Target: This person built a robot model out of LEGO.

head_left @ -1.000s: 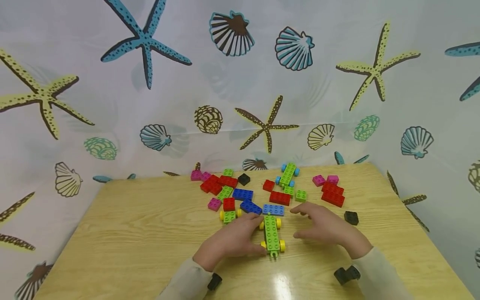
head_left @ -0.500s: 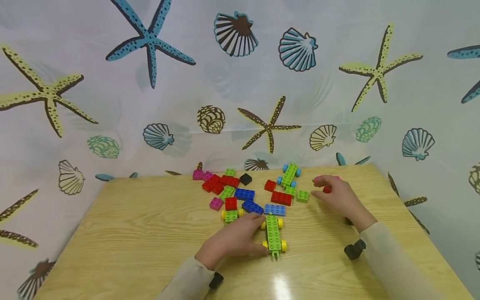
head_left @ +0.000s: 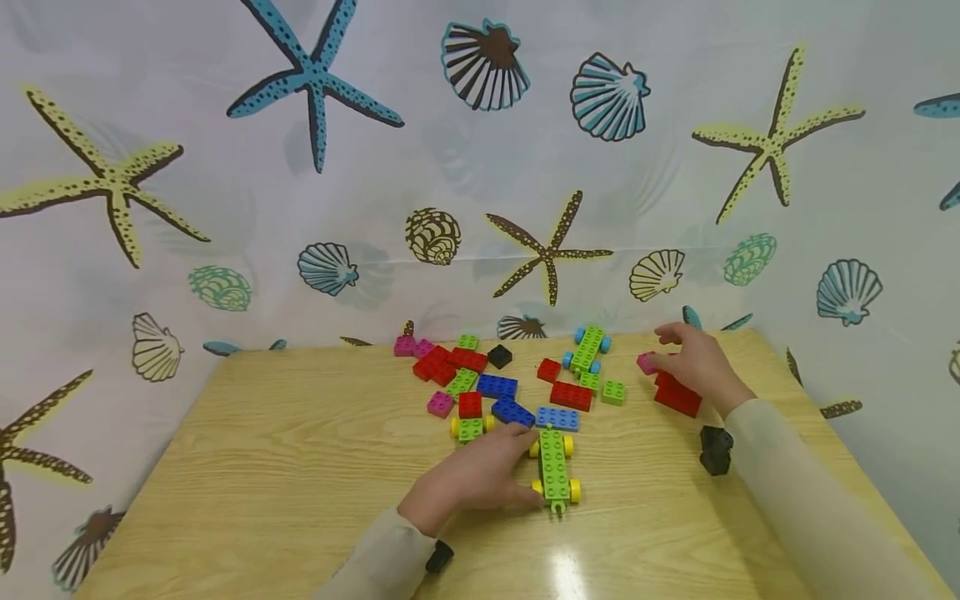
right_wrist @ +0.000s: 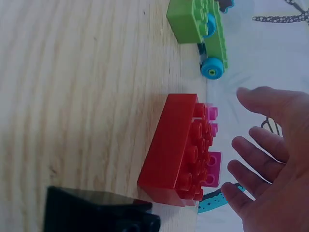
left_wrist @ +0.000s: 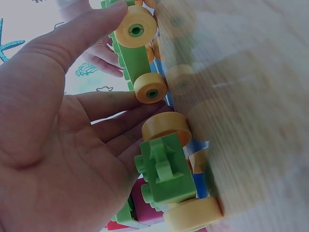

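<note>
A long green chassis [head_left: 556, 467] [left_wrist: 133, 53] with yellow wheels stands on the wooden table [head_left: 285, 467]. My left hand [head_left: 517, 471] [left_wrist: 96, 101] lies flat along its left side. The thumb touches a rear wheel and straight fingers reach the front wheels. My right hand [head_left: 686, 354] [right_wrist: 260, 154] hovers at the back right with fingers spread. It is over two pink bricks [head_left: 647, 362] [right_wrist: 211, 162] and a stack of red bricks [head_left: 678, 396] [right_wrist: 178, 150], and holds nothing.
Loose red, blue, green and pink bricks [head_left: 495, 387] lie mid-table. A small green brick on yellow wheels [head_left: 470, 428] [left_wrist: 164, 171] sits by my left fingers. A green chassis with blue wheels [head_left: 588, 348] [right_wrist: 212, 29] stands behind. A black brick [head_left: 716, 450] [right_wrist: 96, 212] lies near my right sleeve.
My right hand has moved from beside the green chassis to the back right, over the pink and red bricks. The left hand has stayed by the chassis.
</note>
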Demonstrator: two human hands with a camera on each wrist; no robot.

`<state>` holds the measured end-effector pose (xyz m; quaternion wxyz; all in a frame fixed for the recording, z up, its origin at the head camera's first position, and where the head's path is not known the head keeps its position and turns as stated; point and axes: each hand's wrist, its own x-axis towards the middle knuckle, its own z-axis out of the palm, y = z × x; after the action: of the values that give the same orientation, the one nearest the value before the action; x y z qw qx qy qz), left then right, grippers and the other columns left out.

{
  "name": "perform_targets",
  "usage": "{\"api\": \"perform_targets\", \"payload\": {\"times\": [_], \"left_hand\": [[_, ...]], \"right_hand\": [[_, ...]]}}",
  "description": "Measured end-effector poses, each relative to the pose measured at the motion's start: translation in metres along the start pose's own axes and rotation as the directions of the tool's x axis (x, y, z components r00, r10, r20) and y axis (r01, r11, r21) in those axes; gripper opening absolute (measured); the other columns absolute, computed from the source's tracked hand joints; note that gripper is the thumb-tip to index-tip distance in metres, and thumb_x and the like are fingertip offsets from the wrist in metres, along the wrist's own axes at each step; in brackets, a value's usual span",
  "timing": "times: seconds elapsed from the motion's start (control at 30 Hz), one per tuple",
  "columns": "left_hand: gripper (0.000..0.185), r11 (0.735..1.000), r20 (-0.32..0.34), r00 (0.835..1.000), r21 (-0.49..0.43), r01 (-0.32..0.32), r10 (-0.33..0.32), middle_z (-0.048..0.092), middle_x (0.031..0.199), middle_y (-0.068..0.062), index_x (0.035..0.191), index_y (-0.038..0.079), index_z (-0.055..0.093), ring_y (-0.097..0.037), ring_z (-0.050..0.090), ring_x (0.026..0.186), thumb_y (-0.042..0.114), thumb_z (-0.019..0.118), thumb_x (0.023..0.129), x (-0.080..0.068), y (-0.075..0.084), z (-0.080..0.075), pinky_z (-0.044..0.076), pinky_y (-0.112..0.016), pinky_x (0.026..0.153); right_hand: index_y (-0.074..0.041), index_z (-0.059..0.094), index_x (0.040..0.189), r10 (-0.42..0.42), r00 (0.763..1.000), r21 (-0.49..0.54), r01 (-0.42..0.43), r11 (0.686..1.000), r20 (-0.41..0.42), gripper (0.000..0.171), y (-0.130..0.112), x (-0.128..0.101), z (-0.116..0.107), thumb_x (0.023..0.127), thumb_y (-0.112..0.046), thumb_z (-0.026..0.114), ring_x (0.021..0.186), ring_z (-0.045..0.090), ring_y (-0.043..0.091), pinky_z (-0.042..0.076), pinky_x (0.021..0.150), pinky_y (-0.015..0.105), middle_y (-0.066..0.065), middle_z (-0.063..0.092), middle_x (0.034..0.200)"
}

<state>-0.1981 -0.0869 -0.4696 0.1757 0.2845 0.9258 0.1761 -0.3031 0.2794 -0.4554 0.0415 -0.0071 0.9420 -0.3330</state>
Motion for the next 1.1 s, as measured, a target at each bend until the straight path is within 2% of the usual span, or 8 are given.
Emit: {"api": "perform_targets", "payload": {"times": [0.13, 0.17, 0.37, 0.63, 0.9, 1.1], "left_hand": [[0.094, 1.000, 0.005, 1.000, 0.001, 0.007, -0.007, 0.050, 0.175, -0.012, 0.169, 0.008, 0.050, -0.033, 0.050, 0.162, 0.056, 0.086, 0.096, 0.001, 0.001, -0.001, 0.045, -0.050, 0.133], [0.094, 1.000, 0.012, 1.000, -0.008, 0.023, -0.023, 0.050, 0.175, -0.012, 0.169, 0.008, 0.050, -0.032, 0.049, 0.163, 0.052, 0.088, 0.095, -0.001, 0.005, -0.003, 0.044, -0.050, 0.134], [0.095, 0.999, 0.006, 0.999, -0.004, 0.033, -0.033, 0.050, 0.175, -0.011, 0.169, 0.009, 0.050, -0.032, 0.049, 0.163, 0.054, 0.089, 0.094, -0.002, 0.006, -0.003, 0.044, -0.050, 0.134], [0.095, 1.000, 0.006, 1.000, 0.006, 0.027, -0.027, 0.050, 0.175, -0.011, 0.168, 0.009, 0.051, -0.032, 0.049, 0.162, 0.055, 0.088, 0.094, -0.001, 0.006, -0.003, 0.044, -0.050, 0.134], [0.095, 1.000, 0.005, 1.000, 0.007, 0.026, -0.026, 0.050, 0.175, -0.011, 0.168, 0.009, 0.051, -0.031, 0.049, 0.162, 0.055, 0.088, 0.094, -0.001, 0.006, -0.003, 0.045, -0.050, 0.133], [0.095, 1.000, 0.007, 1.000, 0.000, 0.027, -0.027, 0.050, 0.175, -0.011, 0.168, 0.009, 0.051, -0.032, 0.049, 0.162, 0.055, 0.088, 0.094, 0.000, 0.004, -0.002, 0.044, -0.051, 0.133]], "right_hand": [[0.000, 0.048, 0.163, 0.019, 0.997, -0.006, -0.019, 1.000, 0.070, 0.073, 0.001, 0.007, -0.001, 0.107, -0.036, 0.077, 0.147, 0.053, 0.052, 0.046, 0.127, 0.068, 0.029, 0.054, 0.164], [0.000, 0.049, 0.163, 0.020, 0.997, -0.009, -0.020, 1.000, 0.079, 0.072, 0.002, 0.009, -0.001, 0.106, -0.035, 0.077, 0.146, 0.054, 0.051, 0.046, 0.127, 0.067, 0.029, 0.054, 0.163], [0.001, 0.049, 0.163, 0.044, 0.992, -0.023, -0.041, 0.999, 0.116, 0.070, 0.004, 0.016, 0.006, 0.106, -0.030, 0.076, 0.143, 0.057, 0.048, 0.048, 0.127, 0.064, 0.030, 0.055, 0.162], [0.004, 0.054, 0.158, 0.047, 0.994, -0.057, -0.041, 0.998, 0.096, 0.068, 0.008, 0.019, 0.012, 0.104, -0.028, 0.077, 0.132, 0.060, 0.044, 0.051, 0.123, 0.061, 0.031, 0.060, 0.156], [0.003, 0.054, 0.158, 0.120, 0.988, -0.042, -0.117, 0.992, 0.098, 0.066, 0.007, 0.020, 0.012, 0.104, -0.027, 0.076, 0.132, 0.057, 0.044, 0.051, 0.122, 0.062, 0.030, 0.058, 0.157], [0.003, 0.055, 0.157, 0.119, 0.989, -0.051, -0.115, 0.992, 0.092, 0.065, 0.005, 0.018, 0.011, 0.104, -0.028, 0.076, 0.132, 0.057, 0.044, 0.052, 0.120, 0.061, 0.030, 0.058, 0.155]]}}
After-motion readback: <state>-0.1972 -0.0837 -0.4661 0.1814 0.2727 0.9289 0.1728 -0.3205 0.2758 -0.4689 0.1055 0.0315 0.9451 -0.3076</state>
